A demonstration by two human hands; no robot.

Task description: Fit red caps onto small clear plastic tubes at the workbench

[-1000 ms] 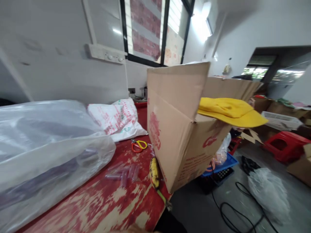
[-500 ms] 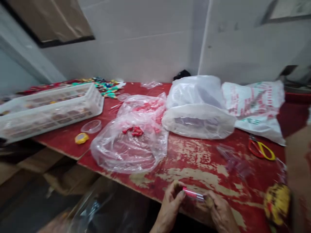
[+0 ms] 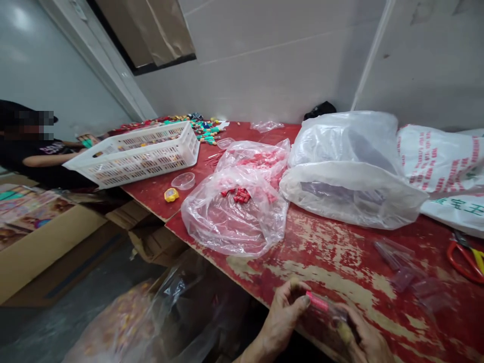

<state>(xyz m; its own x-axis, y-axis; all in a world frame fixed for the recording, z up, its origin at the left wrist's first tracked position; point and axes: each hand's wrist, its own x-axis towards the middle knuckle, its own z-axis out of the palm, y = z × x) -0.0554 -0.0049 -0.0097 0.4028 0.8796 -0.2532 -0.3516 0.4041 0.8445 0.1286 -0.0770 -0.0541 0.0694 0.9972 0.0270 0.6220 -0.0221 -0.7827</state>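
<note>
My left hand (image 3: 284,313) pinches one end of a small clear tube with a bright pink piece (image 3: 317,302) at that end. My right hand (image 3: 361,335) closes round the tube's other, clear end, which the fingers partly hide. Both hands are just over the front edge of the worn red table (image 3: 325,242). Beyond them lies an open clear bag (image 3: 230,227) with small red pieces (image 3: 242,195) in it. To the right of the hands several flat clear plastic pieces (image 3: 406,267) lie on the table.
A white crate (image 3: 147,164) stands at the left, with a person (image 3: 41,156) behind it. Near it are a yellow tape measure (image 3: 171,195) and a clear lid (image 3: 183,181). A large white plastic bag (image 3: 351,196) sits at the back; scissors (image 3: 463,259) lie far right.
The view has swung left, bringing the person and a carton into sight. Both hands keep hold of the tube; the right fingers now cover more of its clear end.
</note>
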